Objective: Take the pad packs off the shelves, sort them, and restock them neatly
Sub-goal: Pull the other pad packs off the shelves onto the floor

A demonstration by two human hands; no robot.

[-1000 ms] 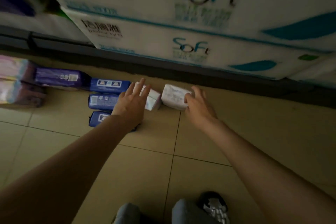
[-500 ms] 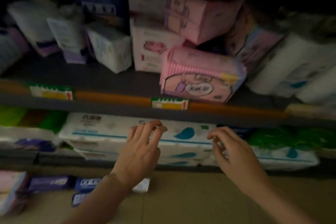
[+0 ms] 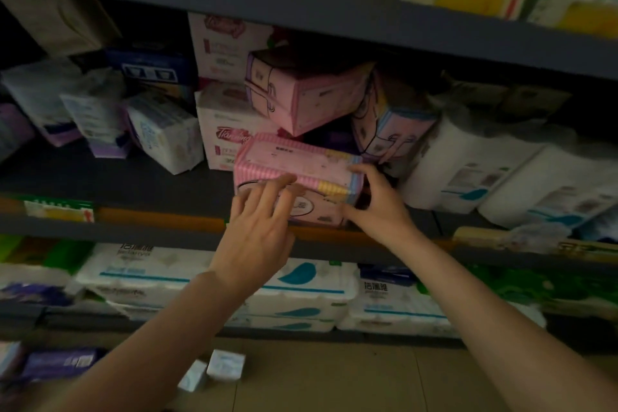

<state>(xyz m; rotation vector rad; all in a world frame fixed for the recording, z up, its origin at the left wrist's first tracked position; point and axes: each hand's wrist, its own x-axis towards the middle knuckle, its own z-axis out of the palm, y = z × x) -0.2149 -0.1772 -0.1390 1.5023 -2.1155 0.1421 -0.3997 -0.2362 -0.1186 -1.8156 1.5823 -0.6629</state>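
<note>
A pink striped pad pack [image 3: 301,160] lies at the front edge of the dark middle shelf [image 3: 133,177]. My right hand [image 3: 374,207] grips its right end, with the thumb under the front corner and fingers on top. My left hand [image 3: 261,224] rests its straight fingers on the pack's front face. Behind it, pink boxes [image 3: 301,94] are stacked askew, and white and purple pad packs [image 3: 160,130] lean on the shelf's left. Two small white packs [image 3: 217,368] and a purple pack [image 3: 57,361] lie on the tiled floor.
Big white tissue-roll packs [image 3: 501,164] fill the shelf to the right. White tissue bundles [image 3: 187,278] sit on the lower shelf, with green packs [image 3: 548,281] beside them. Price tags [image 3: 60,209] line the shelf rail. An upper shelf [image 3: 301,3] overhangs.
My view rose from the floor to the shelves. Both hands left the white packs on the floor, lifted to the middle shelf and reached the pink striped pack.
</note>
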